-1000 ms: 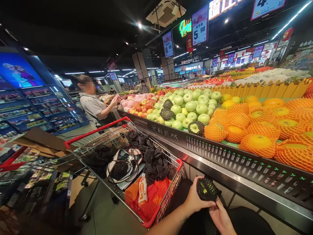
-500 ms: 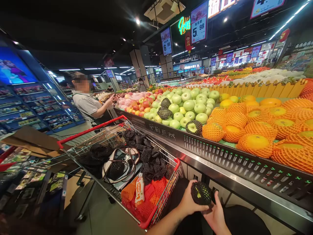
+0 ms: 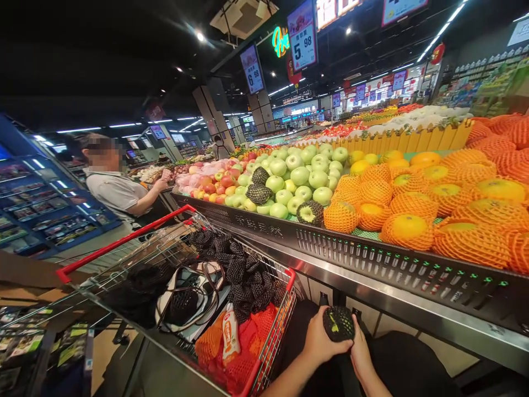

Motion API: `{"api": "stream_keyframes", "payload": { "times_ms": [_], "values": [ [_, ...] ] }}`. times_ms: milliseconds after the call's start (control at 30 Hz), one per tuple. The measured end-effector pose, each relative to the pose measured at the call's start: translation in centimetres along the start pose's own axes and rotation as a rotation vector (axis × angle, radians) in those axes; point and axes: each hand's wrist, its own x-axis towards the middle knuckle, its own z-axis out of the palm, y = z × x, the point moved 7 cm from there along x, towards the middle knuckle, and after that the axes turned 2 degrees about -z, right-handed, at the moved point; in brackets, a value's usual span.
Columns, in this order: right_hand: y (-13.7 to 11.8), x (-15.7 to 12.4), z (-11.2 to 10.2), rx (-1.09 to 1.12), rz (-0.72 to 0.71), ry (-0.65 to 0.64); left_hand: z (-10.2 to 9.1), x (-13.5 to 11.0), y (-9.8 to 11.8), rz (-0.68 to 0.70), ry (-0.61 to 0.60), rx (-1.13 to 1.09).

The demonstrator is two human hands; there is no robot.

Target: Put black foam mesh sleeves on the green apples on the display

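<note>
Above my lap I have a green apple in a black foam net (image 3: 339,324), with green showing through the mesh. My left hand (image 3: 319,337) wraps round its left side, thumb underneath. My right hand (image 3: 360,344) is pressed against its right side, fingers nearly straight. Beside my left arm stands a shopping cart (image 3: 261,372) with a red rim. Inside it lie bunched black foam nets (image 3: 248,275), orange and red foam nets (image 3: 264,325), a white-and-orange packet (image 3: 230,333) and a black-and-white bag (image 3: 206,317).
The fruit stand (image 3: 372,270) runs along in front of me with a metal edge. It carries green apples (image 3: 295,161), several in black nets, red apples (image 3: 227,181) and orange-netted melons (image 3: 407,229). A person (image 3: 118,190) stands at the stand's far left.
The view has swung right, so stand and cart sit further left. My right hand has closed in from spread fingers to lie against the netted apple.
</note>
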Motion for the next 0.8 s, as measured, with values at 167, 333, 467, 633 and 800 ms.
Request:
{"api": "stream_keyframes", "payload": {
  "times_ms": [167, 333, 467, 633, 800],
  "values": [
    [-1.2, -1.7, 1.9, 0.016, 0.016, -0.156, -3.5, 0.2, 3.9, 0.462, 0.113, 0.241],
    [-1.6, -3.5, 4.6, -0.015, 0.162, -0.363, -12.8, 2.4, 13.1, 0.634, 0.664, 0.139],
    [-1.3, -3.8, 5.2, -0.091, 0.180, -0.420, -18.9, 6.1, 22.7, 0.656, 1.018, 0.094],
    [0.5, -3.1, 4.4, -0.107, 0.213, -0.401, -21.1, 16.3, 28.9, 0.252, 0.913, 0.295],
    [3.2, -1.9, 3.6, -0.160, 0.263, -0.316, -19.6, 22.8, 30.8, 0.049, 0.709, 0.609]
  ]
}}
